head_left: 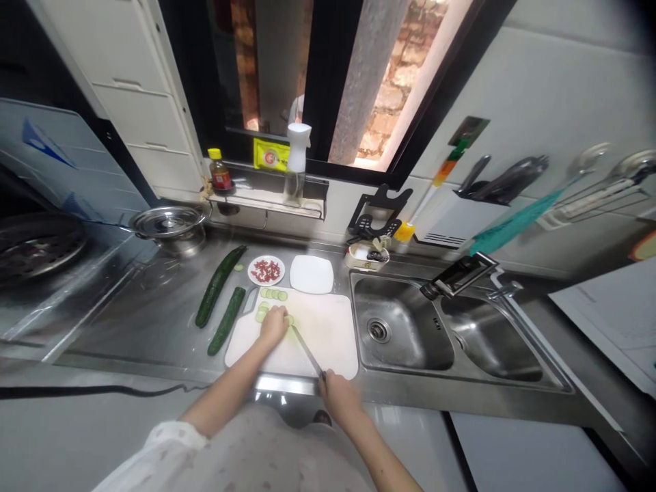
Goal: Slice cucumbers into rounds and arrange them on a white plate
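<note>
My left hand (273,324) rests closed over a piece of cucumber on the white cutting board (328,335). A knife (306,349) is gripped by my right hand (337,395) near the board's front edge, its blade pointing up toward the left hand. Several cucumber slices (273,294) lie at the board's upper left corner. Left of the board, on the steel counter, lie one long whole cucumber (219,284) and a shorter cucumber (227,320).
A small plate of red chopped pieces (266,270) and an empty white plate (311,274) sit behind the board. The double sink (441,335) with a faucet (461,273) lies to the right. A lidded pot (169,225) stands at the back left, with bottles on the sill shelf (266,198).
</note>
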`<action>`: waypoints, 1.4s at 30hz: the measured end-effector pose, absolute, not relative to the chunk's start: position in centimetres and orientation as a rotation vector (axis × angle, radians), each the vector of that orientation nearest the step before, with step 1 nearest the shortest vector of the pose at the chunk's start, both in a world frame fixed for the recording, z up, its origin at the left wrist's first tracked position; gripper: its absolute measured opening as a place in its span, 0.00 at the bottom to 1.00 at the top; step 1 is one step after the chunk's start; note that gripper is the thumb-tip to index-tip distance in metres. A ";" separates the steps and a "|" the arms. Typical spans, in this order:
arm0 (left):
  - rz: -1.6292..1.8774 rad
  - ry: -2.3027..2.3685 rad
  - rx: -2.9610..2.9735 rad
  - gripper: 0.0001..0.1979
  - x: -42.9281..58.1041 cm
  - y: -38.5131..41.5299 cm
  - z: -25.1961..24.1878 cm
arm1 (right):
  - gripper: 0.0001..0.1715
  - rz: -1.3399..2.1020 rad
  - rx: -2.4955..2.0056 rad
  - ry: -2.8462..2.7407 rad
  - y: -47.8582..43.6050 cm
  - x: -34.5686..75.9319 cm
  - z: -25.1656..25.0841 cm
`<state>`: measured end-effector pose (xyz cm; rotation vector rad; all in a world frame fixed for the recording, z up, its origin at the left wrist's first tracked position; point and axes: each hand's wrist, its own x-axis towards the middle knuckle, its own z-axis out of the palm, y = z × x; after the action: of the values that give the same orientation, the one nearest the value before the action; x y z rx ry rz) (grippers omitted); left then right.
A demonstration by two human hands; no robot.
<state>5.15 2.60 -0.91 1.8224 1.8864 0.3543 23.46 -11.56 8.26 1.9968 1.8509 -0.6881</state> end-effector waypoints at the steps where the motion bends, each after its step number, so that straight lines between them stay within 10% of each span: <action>1: 0.360 1.889 1.814 0.06 5.2 2.7 -0.8 | 0.19 -0.687 1.998 1.853 -11.6 23.5 8.2; 42: 0.493 2.106 1.563 0.11 -3.1 -0.8 -0.9 | 0.19 -0.780 1.978 1.827 -11.3 23.8 8.7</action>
<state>-3.07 -0.81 -0.91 1.5633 2.1056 0.4928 23.77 -11.25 8.71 1.9780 1.8265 -0.7798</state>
